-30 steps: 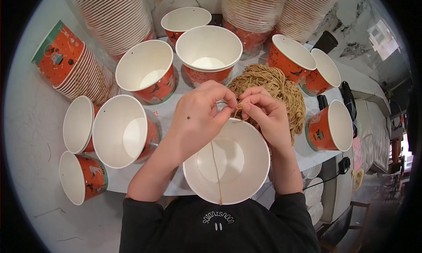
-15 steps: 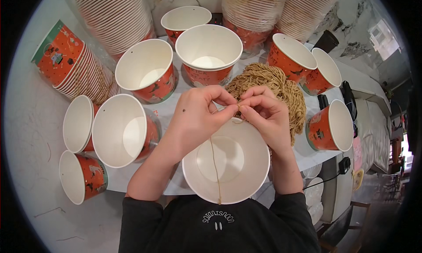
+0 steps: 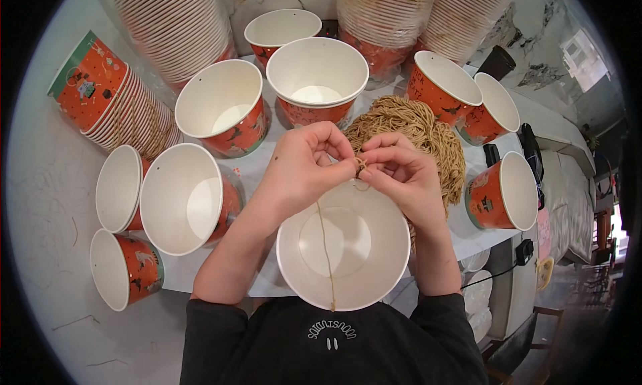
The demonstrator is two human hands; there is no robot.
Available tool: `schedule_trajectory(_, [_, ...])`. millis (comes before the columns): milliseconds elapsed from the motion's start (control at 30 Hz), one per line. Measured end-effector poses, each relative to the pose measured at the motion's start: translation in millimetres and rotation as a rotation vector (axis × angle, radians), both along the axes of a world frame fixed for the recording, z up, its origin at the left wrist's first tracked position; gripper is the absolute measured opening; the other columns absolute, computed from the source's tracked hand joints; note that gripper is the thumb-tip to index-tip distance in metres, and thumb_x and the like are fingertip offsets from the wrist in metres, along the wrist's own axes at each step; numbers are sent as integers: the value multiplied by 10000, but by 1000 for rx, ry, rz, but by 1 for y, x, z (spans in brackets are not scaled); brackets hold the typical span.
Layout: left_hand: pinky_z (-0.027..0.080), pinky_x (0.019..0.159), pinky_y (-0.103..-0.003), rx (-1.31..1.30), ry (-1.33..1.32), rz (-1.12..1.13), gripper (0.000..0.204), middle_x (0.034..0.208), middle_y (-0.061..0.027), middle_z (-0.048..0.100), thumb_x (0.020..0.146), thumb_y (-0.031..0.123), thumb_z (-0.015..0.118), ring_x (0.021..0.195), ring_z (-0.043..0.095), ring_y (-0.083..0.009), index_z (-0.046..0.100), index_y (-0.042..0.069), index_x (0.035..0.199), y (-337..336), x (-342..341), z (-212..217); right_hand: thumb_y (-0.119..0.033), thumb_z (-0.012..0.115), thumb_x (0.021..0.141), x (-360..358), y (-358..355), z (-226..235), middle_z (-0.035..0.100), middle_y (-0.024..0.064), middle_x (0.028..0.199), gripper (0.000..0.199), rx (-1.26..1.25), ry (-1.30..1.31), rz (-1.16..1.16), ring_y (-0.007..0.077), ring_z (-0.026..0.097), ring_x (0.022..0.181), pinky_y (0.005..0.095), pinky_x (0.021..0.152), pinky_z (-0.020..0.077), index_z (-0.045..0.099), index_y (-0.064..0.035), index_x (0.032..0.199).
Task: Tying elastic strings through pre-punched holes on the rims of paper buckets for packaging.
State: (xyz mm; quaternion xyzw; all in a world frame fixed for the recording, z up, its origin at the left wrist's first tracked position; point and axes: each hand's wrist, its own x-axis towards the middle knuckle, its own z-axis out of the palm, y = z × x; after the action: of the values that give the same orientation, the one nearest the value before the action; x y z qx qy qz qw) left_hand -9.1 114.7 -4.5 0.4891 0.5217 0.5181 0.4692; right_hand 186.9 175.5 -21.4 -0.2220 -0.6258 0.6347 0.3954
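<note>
A white-lined paper bucket (image 3: 382,251) stands in front of me, close against my body. A thin tan cord (image 3: 326,248) runs from its near rim across the opening up toward my fingers. At the far rim my left hand (image 3: 301,171) is closed, thumb and fingers pinching the cord. My right hand (image 3: 409,177) pinches the same cord close beside it, where a small loop shows between the fingertips. Whether the cord passes through the far rim is hidden by the fingers. Just behind my right hand lies a thick bundle of tan cord (image 3: 438,147).
Several orange printed buckets surround the work, such as one at the left (image 3: 182,201) and one at the right (image 3: 518,191). A nested bucket stack (image 3: 124,107) leans at the far left. Tall wrapped stacks (image 3: 170,30) rise behind. A black cable adapter (image 3: 524,251) is at the right.
My fingertips have shifted slightly left and parted a little, and a small cord loop now shows between them. The bucket has barely moved.
</note>
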Motion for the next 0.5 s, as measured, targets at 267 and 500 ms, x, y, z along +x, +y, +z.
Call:
schedule_trajectory(267, [376,517,-190,-53,71,-48,173,802,23,686,836,95,727,573,498,21,717,-8,973,-4,-2,7,48,758,863,-2,-2,-4,580,99,1213,162,209,-59,-103,130,631,1029,252,828,546,755,21,1022])
schedule_trajectory(500, [365,501,-212,-30,105,-39,139,773,11,692,847,124,732,553,484,11,733,5,920,0,-3,-1,97,760,822,-5,-7,1,591,105,1193,184,351,-54,-230,138,617,1034,243,805,528,752,11,985])
